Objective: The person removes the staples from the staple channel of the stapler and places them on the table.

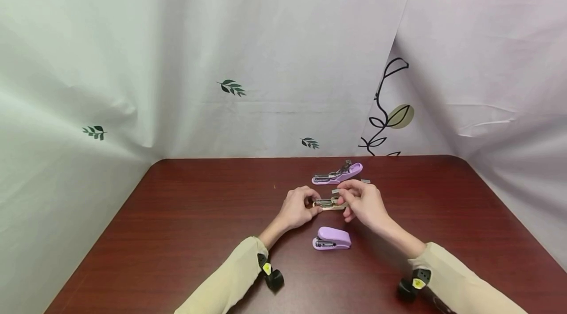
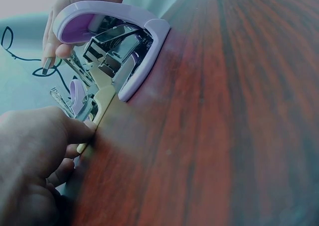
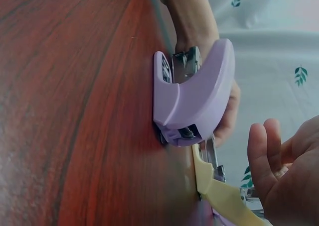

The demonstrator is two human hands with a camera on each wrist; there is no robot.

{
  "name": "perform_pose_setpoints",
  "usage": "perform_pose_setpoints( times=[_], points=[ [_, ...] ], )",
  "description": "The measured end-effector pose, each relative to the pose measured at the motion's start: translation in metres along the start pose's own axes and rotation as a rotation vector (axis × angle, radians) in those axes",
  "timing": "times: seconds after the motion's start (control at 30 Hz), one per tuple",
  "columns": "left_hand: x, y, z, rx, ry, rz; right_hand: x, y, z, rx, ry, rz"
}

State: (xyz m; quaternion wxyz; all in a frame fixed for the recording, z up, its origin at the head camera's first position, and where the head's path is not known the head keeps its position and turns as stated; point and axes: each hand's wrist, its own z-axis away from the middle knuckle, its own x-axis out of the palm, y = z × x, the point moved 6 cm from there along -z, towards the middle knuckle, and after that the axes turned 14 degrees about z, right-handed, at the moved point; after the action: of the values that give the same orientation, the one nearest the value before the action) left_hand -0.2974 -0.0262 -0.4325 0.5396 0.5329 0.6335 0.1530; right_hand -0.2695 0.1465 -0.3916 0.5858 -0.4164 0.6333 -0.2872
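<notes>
While the left hand (image 1: 298, 207) curls its fingers round the left end of the opened cream stapler (image 1: 333, 208), lower right of the head view's centre, apparently steadying it, the right hand (image 1: 366, 203) pinches a metallic strip (image 1: 335, 191) between its fingers, likely for fine control.

Left hand (image 1: 298, 208) grips cream stapler (image 1: 333, 208); right hand (image 1: 364, 202) pinches small grey strip (image 1: 335, 191) just above it. Opened purple stapler (image 1: 338, 176) lies beyond the grip, closed purple stapler (image 1: 333, 238) on the near side.
</notes>
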Motion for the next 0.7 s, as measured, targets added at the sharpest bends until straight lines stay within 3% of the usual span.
perform_pose_setpoints(
  times=[0.7],
  points=[
    [0.0, 0.001, 0.0, 0.007, -0.008, -0.011, -0.032, 0.011, 0.004, -0.011, 0.077, -0.027]
  ],
)
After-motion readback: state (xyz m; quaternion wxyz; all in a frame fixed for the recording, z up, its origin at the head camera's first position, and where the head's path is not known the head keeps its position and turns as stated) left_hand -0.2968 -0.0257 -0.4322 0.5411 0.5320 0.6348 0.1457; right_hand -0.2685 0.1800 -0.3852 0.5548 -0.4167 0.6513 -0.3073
